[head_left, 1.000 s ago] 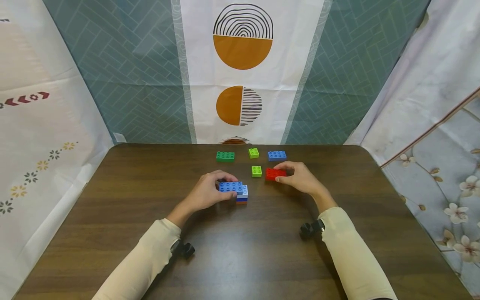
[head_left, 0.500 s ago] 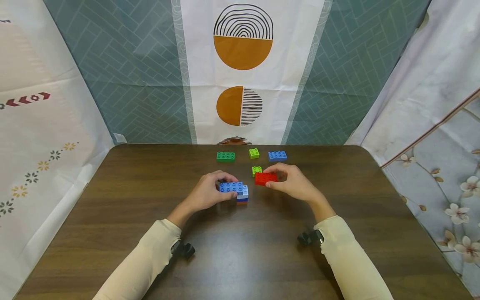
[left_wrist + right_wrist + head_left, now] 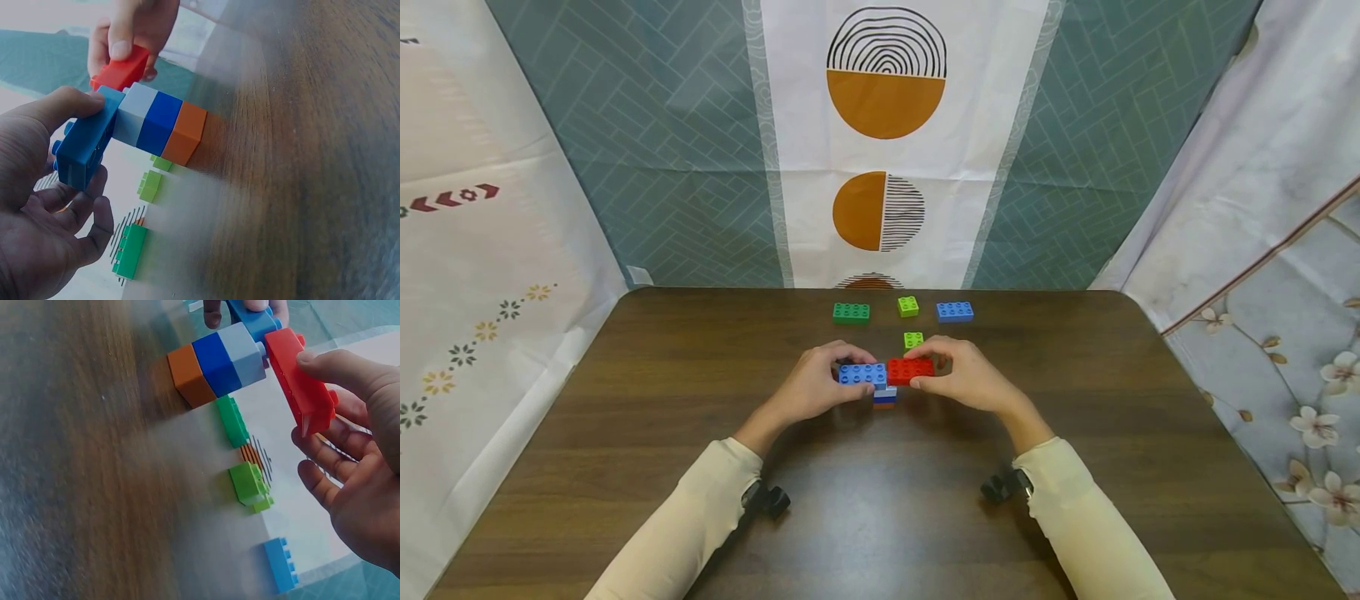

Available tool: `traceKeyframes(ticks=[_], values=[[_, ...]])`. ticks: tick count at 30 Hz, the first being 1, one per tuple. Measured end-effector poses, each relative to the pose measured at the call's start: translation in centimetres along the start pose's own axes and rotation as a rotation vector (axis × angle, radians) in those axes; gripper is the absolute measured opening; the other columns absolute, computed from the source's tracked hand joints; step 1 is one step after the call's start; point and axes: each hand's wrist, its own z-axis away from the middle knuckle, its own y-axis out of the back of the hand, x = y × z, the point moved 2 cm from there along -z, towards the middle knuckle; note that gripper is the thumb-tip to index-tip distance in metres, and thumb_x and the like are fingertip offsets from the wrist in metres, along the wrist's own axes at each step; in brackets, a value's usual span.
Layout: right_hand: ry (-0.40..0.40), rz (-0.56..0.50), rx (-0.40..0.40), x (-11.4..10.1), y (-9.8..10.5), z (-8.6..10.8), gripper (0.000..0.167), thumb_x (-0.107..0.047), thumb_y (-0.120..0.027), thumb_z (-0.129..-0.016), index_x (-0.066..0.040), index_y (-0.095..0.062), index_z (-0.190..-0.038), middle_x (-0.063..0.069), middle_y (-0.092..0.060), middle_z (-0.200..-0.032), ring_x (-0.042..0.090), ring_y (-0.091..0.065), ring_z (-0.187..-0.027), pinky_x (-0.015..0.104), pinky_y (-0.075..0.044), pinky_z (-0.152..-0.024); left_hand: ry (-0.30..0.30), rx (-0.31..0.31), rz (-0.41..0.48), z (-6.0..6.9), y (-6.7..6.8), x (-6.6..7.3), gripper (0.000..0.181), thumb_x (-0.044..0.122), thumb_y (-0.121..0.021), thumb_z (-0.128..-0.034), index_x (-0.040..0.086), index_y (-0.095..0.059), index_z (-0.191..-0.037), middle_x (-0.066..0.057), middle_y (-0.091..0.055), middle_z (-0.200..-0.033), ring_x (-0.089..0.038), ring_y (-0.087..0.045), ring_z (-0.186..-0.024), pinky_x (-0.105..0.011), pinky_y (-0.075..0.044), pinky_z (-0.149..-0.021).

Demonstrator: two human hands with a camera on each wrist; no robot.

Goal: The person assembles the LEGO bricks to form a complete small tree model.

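Note:
A small tower stands on the table: an orange brick [image 3: 185, 133] at the bottom, a dark blue brick [image 3: 159, 124] above it, then a pale blue brick [image 3: 135, 114]. My left hand [image 3: 805, 385] pinches a blue eight-stud brick [image 3: 861, 374] between thumb and fingers; its right end sits on the tower's top and the rest overhangs to the left. Opposite, my right hand [image 3: 976, 377] grips a red brick [image 3: 911, 372] by its long sides. The red brick's left end is over the pale blue brick, beside the blue one. Whether it is seated on the studs, I cannot tell.
Behind the hands lie a green brick [image 3: 851, 313], a lime brick [image 3: 907, 307] and another blue brick [image 3: 955, 312], near the back edge of the brown table [image 3: 880, 517]. A second lime brick [image 3: 913, 339] lies just behind the red one. Cloth hangs beyond the table.
My right hand has lifted the red brick from the table and carried it left and toward me, to the tower. The left hand has stayed on the blue brick.

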Motion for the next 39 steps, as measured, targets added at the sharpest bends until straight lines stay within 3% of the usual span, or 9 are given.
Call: traceKeyframes(ticks=[11, 19, 39], values=[[0.036, -0.023, 0.007, 0.0, -0.7, -0.3, 0.036, -0.023, -0.081, -0.089, -0.016, -0.073, -0.123, 0.005, -0.069, -0.112, 0.023, -0.055, -0.101, 0.038, -0.052, -0.082, -0.014, 0.007, 0.001, 0.0, -0.1, 0.0, 0.032, 0.026, -0.085, -0.0856, 0.017, -0.075, -0.115, -0.002, -0.071, -0.112, -0.02, -0.06, -0.096, -0.031, -0.054, -0.079], [0.008, -0.044, 0.053, 0.0, -1.4, -0.5, 0.034, -0.027, -0.082, -0.088, -0.017, -0.074, -0.121, 0.004, -0.07, -0.114, 0.023, -0.056, -0.103, 0.038, -0.052, -0.084, -0.023, 0.016, 0.0, 0.0, -0.1, 0.0, 0.033, 0.026, -0.085, -0.0854, 0.016, -0.075, -0.115, -0.003, -0.072, -0.112, -0.019, -0.06, -0.096, -0.03, -0.054, -0.079], [0.004, -0.017, 0.06, -0.5, -1.7, -0.4, 0.032, -0.029, -0.082, -0.088, -0.02, -0.075, -0.117, 0.0, -0.069, -0.112, 0.021, -0.058, -0.103, 0.035, -0.054, -0.082, -0.016, 0.022, -0.003, 0.2, 0.0, 0.3, 0.033, 0.026, -0.086, -0.0848, 0.018, -0.076, -0.115, -0.002, -0.072, -0.113, -0.02, -0.061, -0.094, -0.031, -0.053, -0.076]])
